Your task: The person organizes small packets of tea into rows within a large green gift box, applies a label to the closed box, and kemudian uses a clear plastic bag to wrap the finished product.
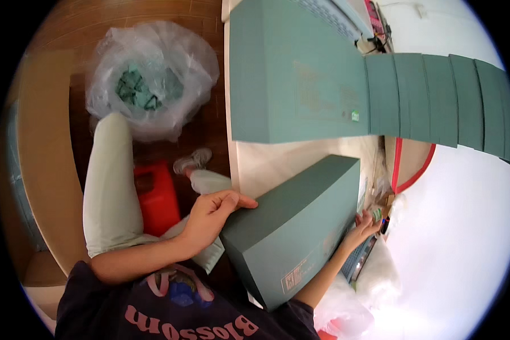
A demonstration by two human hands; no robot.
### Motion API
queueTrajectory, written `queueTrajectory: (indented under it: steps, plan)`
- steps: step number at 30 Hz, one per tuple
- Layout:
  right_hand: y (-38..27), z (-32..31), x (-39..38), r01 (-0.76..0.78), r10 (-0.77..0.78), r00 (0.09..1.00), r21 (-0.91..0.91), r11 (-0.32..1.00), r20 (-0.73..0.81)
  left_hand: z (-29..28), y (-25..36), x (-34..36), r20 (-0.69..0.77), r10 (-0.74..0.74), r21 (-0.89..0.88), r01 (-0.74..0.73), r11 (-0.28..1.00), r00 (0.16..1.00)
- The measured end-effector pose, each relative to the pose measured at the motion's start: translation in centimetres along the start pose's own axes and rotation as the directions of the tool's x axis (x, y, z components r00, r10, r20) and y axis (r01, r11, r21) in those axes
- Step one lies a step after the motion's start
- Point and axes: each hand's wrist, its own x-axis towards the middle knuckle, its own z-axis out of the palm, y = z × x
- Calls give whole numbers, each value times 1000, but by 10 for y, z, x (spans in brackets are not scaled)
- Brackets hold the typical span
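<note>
A long dark green box (300, 209) lies slanted in front of me, partly over the table's edge. At its upper left edge, my left hand (214, 220) has its fingers together, holding against the box. My right arm passes along the box's right side. Beyond that side, my right hand (364, 229) has a small green and white sticker (377, 215) at its fingertips. A larger green box (311, 79) farther back bears a similar green sticker (355, 116).
Several green boxes (425, 99) stand in a row at the far right. A clear plastic bag (192, 62) with green scraps is on the floor at left, near a red container (157, 195). A cardboard carton (45, 153) stands far left; white plastic bags (382, 275) lie right.
</note>
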Motion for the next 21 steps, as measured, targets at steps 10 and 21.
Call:
queueTrajectory:
  steps: [10,21]
  plan:
    - [1,13,2,15,-18,1000,-117,993,-20,-30,2,3,-7,-22,18,22,1000,1000]
    - [15,6,3,8,-14,999,-202,979,-32,-36,-9,-20,-132,17,-29,-21,999,991]
